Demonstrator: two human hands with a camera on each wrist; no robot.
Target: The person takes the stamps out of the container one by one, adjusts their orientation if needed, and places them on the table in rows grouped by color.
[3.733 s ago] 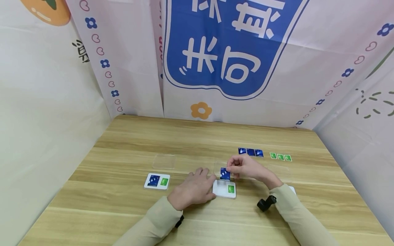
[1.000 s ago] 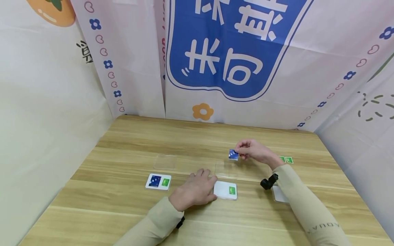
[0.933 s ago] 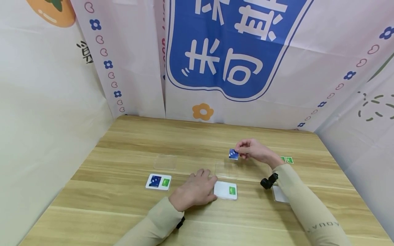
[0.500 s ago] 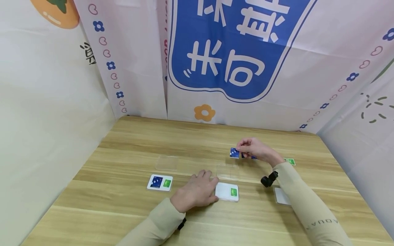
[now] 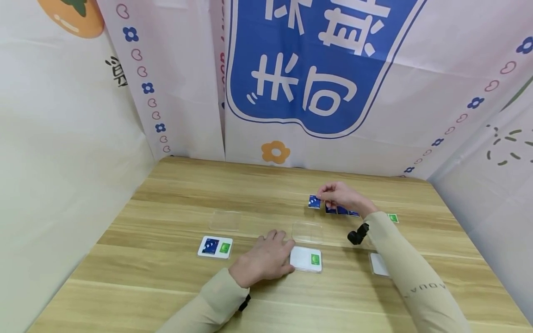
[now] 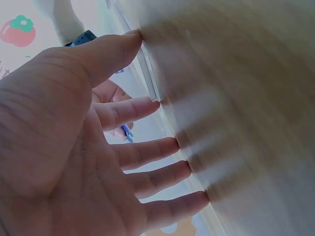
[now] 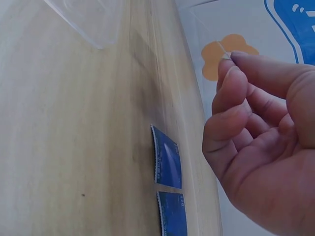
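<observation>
Between thumb and fingertips my right hand point(image 5: 343, 196) pinches a blue postage stamp point(image 5: 314, 202) above the back of the table, seen edge-on in the right wrist view. Just beneath and beside that hand lies a row of blue stamps point(image 5: 342, 211), partly hidden by it. My left hand point(image 5: 265, 260) rests on the table, fingers spread. Its thumb and index fingertip touch the left edge of a white-lined case point(image 5: 300, 258), as the left wrist view shows at the case edge point(image 6: 149, 73). A green stamp point(image 5: 315, 259) sits on that case's right side.
A second case point(image 5: 201, 252), holding one blue and one green stamp, lies at left. Clear lids point(image 5: 307, 232) lie behind the cases. Under the right forearm a third case point(image 5: 378, 265) is partly covered. A green stamp point(image 5: 393, 218) shows at right.
The right hand has carried the blue stamp from over the middle case back to beside the row of blue stamps. My left hand has stayed at the case.
</observation>
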